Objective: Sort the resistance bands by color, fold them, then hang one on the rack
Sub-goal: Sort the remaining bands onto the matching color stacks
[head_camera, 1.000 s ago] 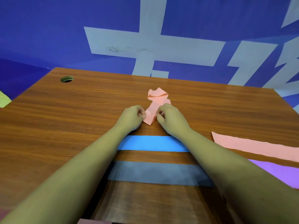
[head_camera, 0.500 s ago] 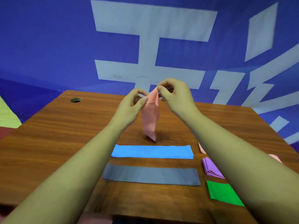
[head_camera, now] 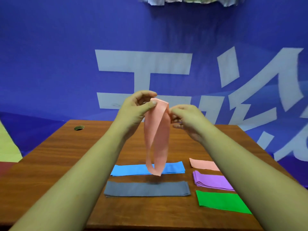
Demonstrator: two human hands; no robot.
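Observation:
A pink resistance band (head_camera: pixel 158 139) hangs as a long loop above the table, pinched at its top by my left hand (head_camera: pixel 138 107) and my right hand (head_camera: pixel 185 119). Its lower end dangles just over a folded blue band (head_camera: pixel 130 170). Nearer to me lies a folded grey band (head_camera: pixel 146 189). On the right side lie a folded pink band (head_camera: pixel 204 165), a folded purple band (head_camera: pixel 211 180) and a folded green band (head_camera: pixel 220 201), partly covered by my right forearm. Hanging items (head_camera: pixel 188 0) show at the very top edge; no rack is clearly seen.
The wooden table (head_camera: pixel 58 155) has a cable hole (head_camera: pixel 79 127) at its far left corner. A blue banner wall (head_camera: pixel 66 55) with large white characters stands right behind the table.
Both hands lifted the pink band off the table and raised it higher. It has unfolded into a long hanging loop. The view has tilted upward.

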